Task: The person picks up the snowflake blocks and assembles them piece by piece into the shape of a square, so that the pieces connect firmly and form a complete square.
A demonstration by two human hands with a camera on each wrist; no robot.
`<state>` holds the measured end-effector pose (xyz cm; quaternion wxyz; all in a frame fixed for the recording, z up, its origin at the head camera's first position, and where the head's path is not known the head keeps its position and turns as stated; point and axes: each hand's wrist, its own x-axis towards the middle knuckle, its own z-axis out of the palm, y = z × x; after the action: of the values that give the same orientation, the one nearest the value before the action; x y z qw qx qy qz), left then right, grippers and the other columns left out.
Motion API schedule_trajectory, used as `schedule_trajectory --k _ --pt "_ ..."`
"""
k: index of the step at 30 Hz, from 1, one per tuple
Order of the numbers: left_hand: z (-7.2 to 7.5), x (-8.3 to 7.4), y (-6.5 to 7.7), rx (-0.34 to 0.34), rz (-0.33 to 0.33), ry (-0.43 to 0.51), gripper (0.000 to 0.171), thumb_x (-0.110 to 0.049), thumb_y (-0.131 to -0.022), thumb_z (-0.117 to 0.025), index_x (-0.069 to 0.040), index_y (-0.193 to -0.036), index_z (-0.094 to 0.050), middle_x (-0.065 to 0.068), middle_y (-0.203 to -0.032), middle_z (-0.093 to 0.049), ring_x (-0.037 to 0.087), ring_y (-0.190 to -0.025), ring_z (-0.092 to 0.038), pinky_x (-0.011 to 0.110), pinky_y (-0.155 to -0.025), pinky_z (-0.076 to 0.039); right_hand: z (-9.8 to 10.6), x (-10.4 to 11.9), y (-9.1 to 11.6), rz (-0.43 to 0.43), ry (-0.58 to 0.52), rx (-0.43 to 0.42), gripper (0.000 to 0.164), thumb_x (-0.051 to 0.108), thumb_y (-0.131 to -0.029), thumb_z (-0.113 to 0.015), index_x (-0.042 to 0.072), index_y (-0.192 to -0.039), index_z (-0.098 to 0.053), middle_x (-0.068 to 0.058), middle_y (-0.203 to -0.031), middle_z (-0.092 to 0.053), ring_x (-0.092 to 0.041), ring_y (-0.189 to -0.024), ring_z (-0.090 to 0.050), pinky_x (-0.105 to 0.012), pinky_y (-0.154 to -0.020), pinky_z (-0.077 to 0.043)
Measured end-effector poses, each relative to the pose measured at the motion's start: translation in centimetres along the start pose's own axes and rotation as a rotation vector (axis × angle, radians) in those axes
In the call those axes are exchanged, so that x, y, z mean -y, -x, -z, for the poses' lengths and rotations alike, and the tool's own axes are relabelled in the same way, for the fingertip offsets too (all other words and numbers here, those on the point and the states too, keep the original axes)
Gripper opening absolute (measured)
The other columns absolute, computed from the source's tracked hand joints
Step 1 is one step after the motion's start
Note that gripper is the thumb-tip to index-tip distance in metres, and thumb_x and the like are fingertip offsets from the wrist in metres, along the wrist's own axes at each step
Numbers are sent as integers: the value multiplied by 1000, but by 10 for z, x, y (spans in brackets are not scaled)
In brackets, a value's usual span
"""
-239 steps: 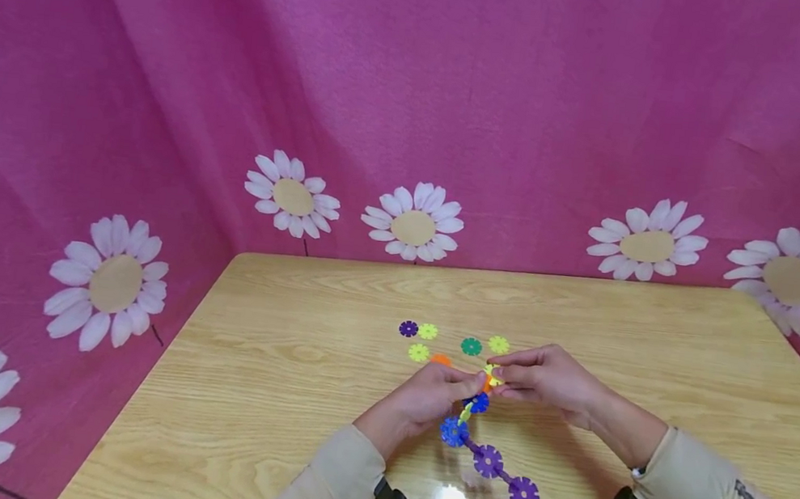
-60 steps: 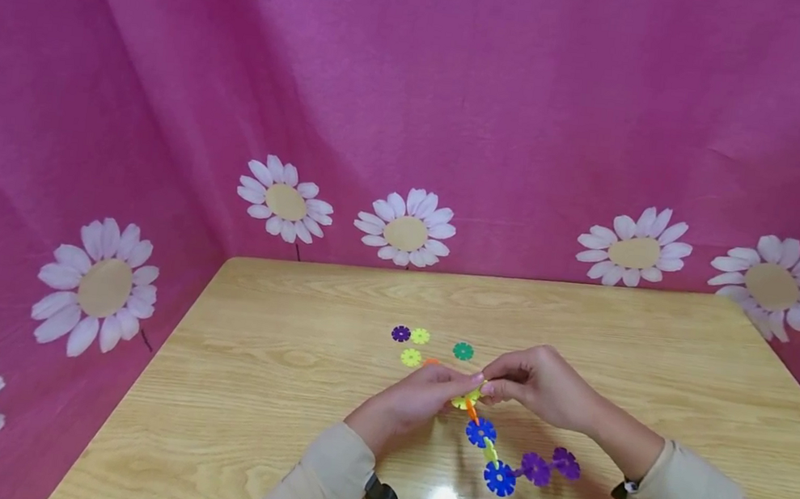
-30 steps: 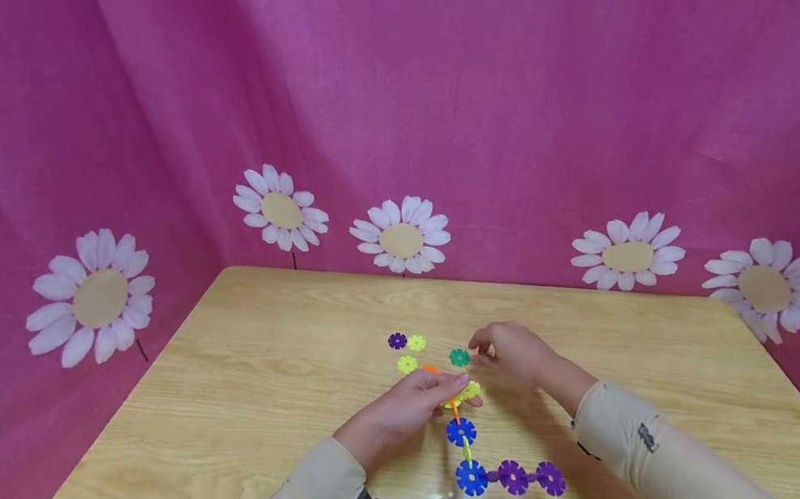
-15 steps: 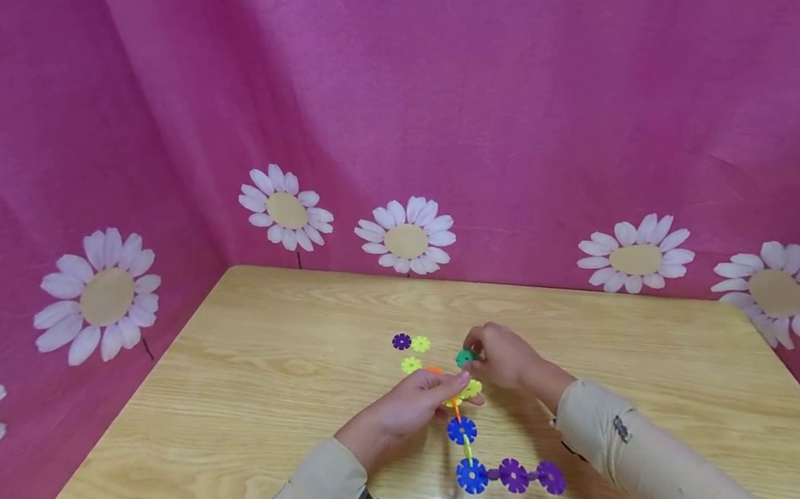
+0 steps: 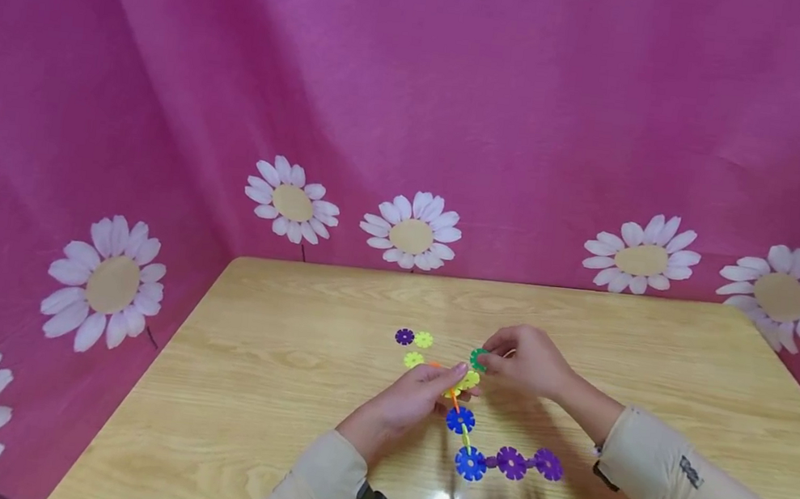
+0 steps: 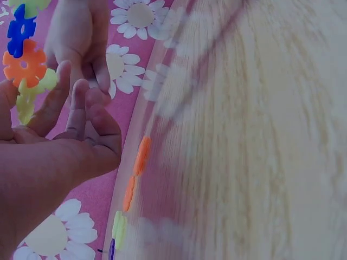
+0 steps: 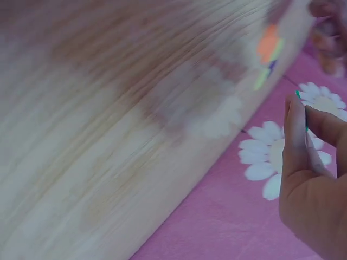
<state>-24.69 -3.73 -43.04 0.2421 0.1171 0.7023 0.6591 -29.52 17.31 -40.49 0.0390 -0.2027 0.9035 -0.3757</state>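
Observation:
My left hand [image 5: 407,403] pinches the top of a chain of slotted flower-shaped discs, at its yellow disc [image 5: 469,381]. Below hang an orange disc, seen face-on in the left wrist view [image 6: 25,64], a blue disc [image 5: 460,420], a thin yellow one, another blue disc [image 5: 470,463] and purple discs [image 5: 512,463] stretching right. Between thumb and fingers my right hand [image 5: 533,363] pinches a loose green disc [image 5: 478,359], just beyond the chain's yellow end and apart from it. Only a thin green edge shows in the right wrist view.
On the wooden table [image 5: 303,337] behind my left hand lie a dark purple disc [image 5: 404,337], two yellow discs [image 5: 423,339] and some orange [image 5: 435,365], partly hidden by the hand. A pink curtain with daisies [image 5: 410,236] stands behind the table.
A yellow disc from the table's back has joined the chain's top. My right hand left the chain, took the green disc off the table and lifted it slightly right. The left hand kept its hold.

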Motion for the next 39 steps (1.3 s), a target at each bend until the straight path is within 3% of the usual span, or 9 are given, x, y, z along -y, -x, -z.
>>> schedule_trajectory --k 5,9,17,27,33,39 --pt "2 -1 -1 3 -10 -2 59 -47 -106 -42 4 -121 -67 23 -123 -65 12 -94 -58 27 -84 -44 5 11 16 -86 -206 17 20 13 -92 -72 -5 -99 -71 -14 -85 -74 -29 -78 -75 -39 -69 -61" --pt "2 -1 -2 5 -23 -4 58 -46 -106 -41 4 -118 -68 24 -122 -65 11 -92 -59 25 -83 -44 8 20 24 -103 -311 22 24 13 -92 -71 -9 -102 -69 -15 -87 -75 -33 -82 -75 -41 -73 -61" --pt "3 -2 -1 -22 -25 -31 57 -50 -105 -41 -2 -113 -71 21 -118 -69 9 -89 -60 26 -78 -45 14 22 34 -149 -383 -4 28 13 -92 -72 -11 -105 -67 -15 -90 -75 -31 -82 -75 -39 -74 -61" --pt "2 -6 1 -2 -25 -15 55 -49 -105 -40 -4 -116 -71 15 -119 -70 14 -101 -62 28 -86 -47 21 23 51 -171 -530 24 34 15 -94 -71 -15 -109 -64 -17 -95 -76 -21 -82 -76 -37 -77 -60" --pt "2 -6 1 37 -36 -29 56 -46 -107 -38 -2 -114 -71 21 -121 -67 12 -98 -61 28 -84 -46 21 29 54 -220 -634 61 35 12 -94 -69 -17 -112 -61 -10 -92 -76 -16 -82 -75 -35 -80 -59" --pt "1 -6 2 39 -39 -21 57 -47 -106 -40 1 -114 -71 23 -121 -67 14 -99 -62 25 -81 -46 19 33 55 -253 -642 58 34 12 -94 -69 -17 -111 -62 -9 -91 -76 -15 -81 -75 -35 -80 -59"
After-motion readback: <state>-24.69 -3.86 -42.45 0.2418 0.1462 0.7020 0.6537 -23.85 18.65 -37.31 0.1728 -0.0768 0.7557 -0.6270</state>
